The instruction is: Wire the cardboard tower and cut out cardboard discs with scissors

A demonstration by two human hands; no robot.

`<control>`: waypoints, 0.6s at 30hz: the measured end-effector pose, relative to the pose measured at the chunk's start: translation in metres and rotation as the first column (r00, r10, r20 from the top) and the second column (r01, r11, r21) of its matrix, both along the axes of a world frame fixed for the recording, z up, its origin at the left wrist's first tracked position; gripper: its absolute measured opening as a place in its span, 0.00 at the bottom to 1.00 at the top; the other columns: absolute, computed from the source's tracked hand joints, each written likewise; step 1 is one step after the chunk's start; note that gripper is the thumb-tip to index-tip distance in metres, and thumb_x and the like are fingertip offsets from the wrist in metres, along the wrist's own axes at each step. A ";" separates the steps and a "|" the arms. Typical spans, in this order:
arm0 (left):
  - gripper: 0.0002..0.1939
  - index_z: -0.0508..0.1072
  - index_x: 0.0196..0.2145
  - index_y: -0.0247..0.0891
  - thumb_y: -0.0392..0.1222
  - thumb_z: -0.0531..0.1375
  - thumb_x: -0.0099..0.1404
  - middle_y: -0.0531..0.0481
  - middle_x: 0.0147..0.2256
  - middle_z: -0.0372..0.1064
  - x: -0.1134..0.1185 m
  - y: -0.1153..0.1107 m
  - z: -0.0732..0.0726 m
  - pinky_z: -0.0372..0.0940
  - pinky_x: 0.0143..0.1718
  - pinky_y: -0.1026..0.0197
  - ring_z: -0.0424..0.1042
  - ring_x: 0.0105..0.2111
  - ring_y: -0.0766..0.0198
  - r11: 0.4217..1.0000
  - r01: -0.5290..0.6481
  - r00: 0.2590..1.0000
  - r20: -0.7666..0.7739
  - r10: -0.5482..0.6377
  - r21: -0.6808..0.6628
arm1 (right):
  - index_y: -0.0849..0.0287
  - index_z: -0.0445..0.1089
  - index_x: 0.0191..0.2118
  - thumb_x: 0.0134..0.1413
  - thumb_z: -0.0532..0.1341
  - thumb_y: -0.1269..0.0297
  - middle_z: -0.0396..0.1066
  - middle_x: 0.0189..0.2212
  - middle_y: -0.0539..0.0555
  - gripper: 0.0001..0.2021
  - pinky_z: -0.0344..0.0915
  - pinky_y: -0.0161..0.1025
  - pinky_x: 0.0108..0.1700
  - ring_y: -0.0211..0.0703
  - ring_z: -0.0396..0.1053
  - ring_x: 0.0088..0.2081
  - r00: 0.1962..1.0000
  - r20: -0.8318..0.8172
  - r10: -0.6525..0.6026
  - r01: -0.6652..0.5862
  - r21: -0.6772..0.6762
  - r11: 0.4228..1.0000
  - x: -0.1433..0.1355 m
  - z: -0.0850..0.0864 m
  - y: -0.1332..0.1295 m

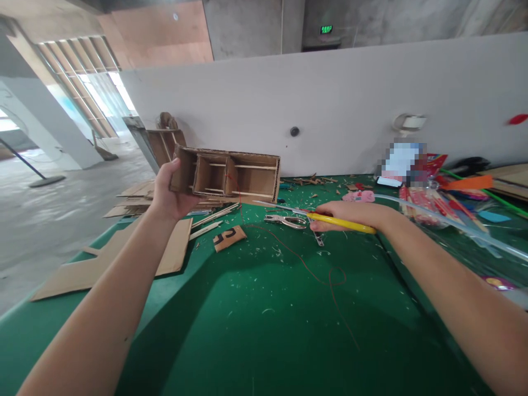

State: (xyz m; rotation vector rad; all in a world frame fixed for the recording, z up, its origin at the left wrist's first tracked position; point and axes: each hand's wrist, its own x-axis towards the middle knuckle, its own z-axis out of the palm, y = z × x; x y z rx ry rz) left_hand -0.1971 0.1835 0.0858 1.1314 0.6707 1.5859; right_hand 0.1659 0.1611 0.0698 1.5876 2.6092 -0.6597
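While my left hand was clamped on the left end of an open cardboard box, thumb at its edge, my right hand, right of the frame's centre, was closed around a slim tool with a yellow handle. The tool's thin tip pointed left, close to the box's lower right corner. I had the box raised left of centre, its open side towards me, with cardboard dividers and thin wooden sticks across the inside.

From the box a red thread hung down onto the green table, then ran to the lower right and curled into a loop. Just below the box lay silver pliers, and a small metal piece lay under my right fingertips. A printed cardboard scrap sat below the box, with wooden sticks and flat cardboard sheets further left. At the right of the frame were a pink object, clear tubing and an orange piece.
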 end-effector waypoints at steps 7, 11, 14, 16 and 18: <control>0.17 0.74 0.42 0.44 0.52 0.56 0.57 0.52 0.45 0.74 -0.005 0.003 -0.003 0.72 0.38 0.50 0.70 0.49 0.48 0.999 0.025 0.998 -0.053 -0.026 -0.020 | 0.54 0.71 0.36 0.47 0.57 0.36 0.74 0.30 0.52 0.25 0.60 0.37 0.27 0.41 0.70 0.26 0.999 -0.039 -0.037 0.034 -0.086 0.996 0.001 -0.005 0.004; 0.16 0.74 0.41 0.46 0.53 0.56 0.58 0.52 0.46 0.73 -0.006 0.003 -0.005 0.72 0.37 0.49 0.69 0.50 0.48 0.999 0.046 0.997 -0.065 -0.046 -0.005 | 0.54 0.71 0.36 0.47 0.56 0.35 0.73 0.29 0.51 0.26 0.58 0.37 0.24 0.40 0.68 0.23 0.999 -0.008 -0.033 0.032 -0.047 0.998 0.000 -0.006 0.005; 0.16 0.74 0.40 0.45 0.53 0.56 0.58 0.51 0.45 0.74 -0.005 0.003 -0.005 0.73 0.37 0.48 0.69 0.49 0.47 0.999 0.035 0.998 -0.055 -0.035 -0.007 | 0.56 0.71 0.30 0.46 0.55 0.34 0.70 0.23 0.51 0.27 0.54 0.37 0.23 0.40 0.65 0.23 0.998 0.063 -0.029 0.024 0.066 0.998 -0.001 -0.008 0.008; 0.16 0.74 0.40 0.45 0.52 0.56 0.58 0.52 0.46 0.73 -0.005 0.002 -0.004 0.73 0.36 0.49 0.69 0.50 0.47 0.999 0.031 0.998 -0.054 -0.032 -0.014 | 0.56 0.71 0.28 0.46 0.55 0.33 0.69 0.22 0.51 0.28 0.52 0.37 0.23 0.40 0.64 0.23 0.994 0.107 -0.018 0.003 0.144 0.990 -0.001 -0.009 0.010; 0.15 0.74 0.39 0.45 0.53 0.56 0.58 0.52 0.47 0.73 -0.005 0.001 -0.004 0.73 0.36 0.50 0.68 0.51 0.48 0.999 0.026 0.998 -0.060 -0.027 -0.025 | 0.55 0.72 0.28 0.45 0.55 0.32 0.68 0.22 0.51 0.28 0.52 0.37 0.23 0.40 0.63 0.23 0.992 0.121 -0.017 -0.004 0.169 0.986 -0.001 -0.011 0.012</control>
